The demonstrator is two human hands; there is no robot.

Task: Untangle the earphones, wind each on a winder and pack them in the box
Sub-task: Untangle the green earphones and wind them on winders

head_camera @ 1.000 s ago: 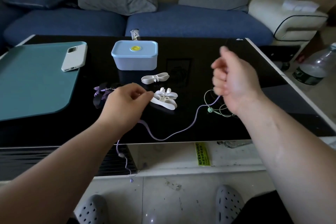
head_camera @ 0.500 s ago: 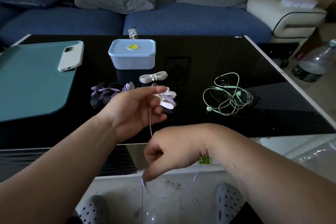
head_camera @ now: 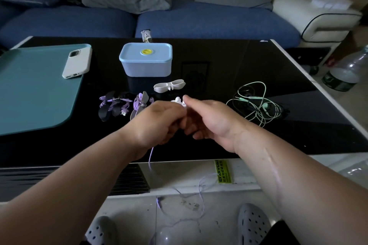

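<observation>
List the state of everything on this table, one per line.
Blue box: lid on.
White winder: empty, lying flat.
Green earphones: loose, unwound.
Dark winder: wound with purple cable.
Grey winder: also wound.
Purple cable: gripped by left hand, hanging loose.
Phone: face down.

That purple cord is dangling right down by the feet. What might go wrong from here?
1. The purple cord, gripped by the left hand, hangs off the table in loose loops beside the shoes. A foot could snag it or step on it.
2. Those slack loops may tangle during winding.
3. The box has its lid on, so packing will probably need a free hand.
</observation>
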